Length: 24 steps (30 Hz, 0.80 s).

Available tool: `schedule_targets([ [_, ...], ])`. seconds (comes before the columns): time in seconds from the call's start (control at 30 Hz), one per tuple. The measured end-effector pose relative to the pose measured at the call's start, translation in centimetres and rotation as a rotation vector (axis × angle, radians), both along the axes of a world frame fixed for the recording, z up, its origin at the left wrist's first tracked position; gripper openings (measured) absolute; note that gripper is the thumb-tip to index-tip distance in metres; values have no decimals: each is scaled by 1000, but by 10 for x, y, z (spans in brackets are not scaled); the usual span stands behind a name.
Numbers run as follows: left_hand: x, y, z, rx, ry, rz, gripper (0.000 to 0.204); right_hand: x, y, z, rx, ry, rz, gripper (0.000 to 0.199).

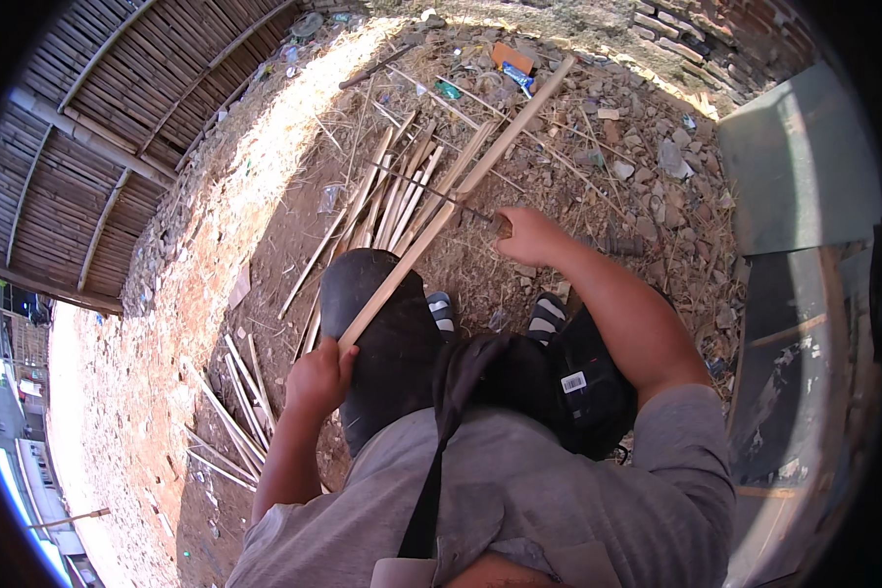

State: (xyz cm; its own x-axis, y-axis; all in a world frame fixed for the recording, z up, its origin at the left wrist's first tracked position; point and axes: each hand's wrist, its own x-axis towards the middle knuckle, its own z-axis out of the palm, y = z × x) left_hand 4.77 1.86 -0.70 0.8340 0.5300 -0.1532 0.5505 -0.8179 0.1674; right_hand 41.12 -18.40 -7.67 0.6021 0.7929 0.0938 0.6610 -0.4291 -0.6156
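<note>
My left hand [319,377] is closed round the near end of a long pale bamboo slat [407,271]. The slat slants up and away to the right, passing over my left knee. In my right hand [531,237] is the handle of a long-bladed knife [423,186], its thin dark blade seen nearly edge-on. That blade crosses the slat around the middle of its length; whether it has cut into the wood, I cannot tell. Beyond my left knee lies a loose pile of split bamboo strips [390,201].
More strips [240,416] lie on the dirt left of my left arm. Rubble and straw [657,186] cover the ground ahead and right. A bamboo slat wall [78,127] stands at the left, grey-green panels [804,167] at the right. My sandalled feet [546,316] are close below the knife.
</note>
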Motion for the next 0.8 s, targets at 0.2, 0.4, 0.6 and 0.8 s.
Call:
schedule_targets([
  [0.2, -4, 3, 2, 8, 14, -9, 42, -28, 10, 61, -317, -175, 225, 33],
  [0.4, -3, 7, -2, -11, 21, 14, 42, 20, -16, 42, -405, -316, 18, 25],
  [0.6, -6, -1, 2, -21, -17, 28, 36, 17, -13, 44, -310, -148, 7, 24],
  [0.8, -2, 5, -5, 15, 29, 1, 41, -1, -7, 49, -248, -164, 116, 24],
])
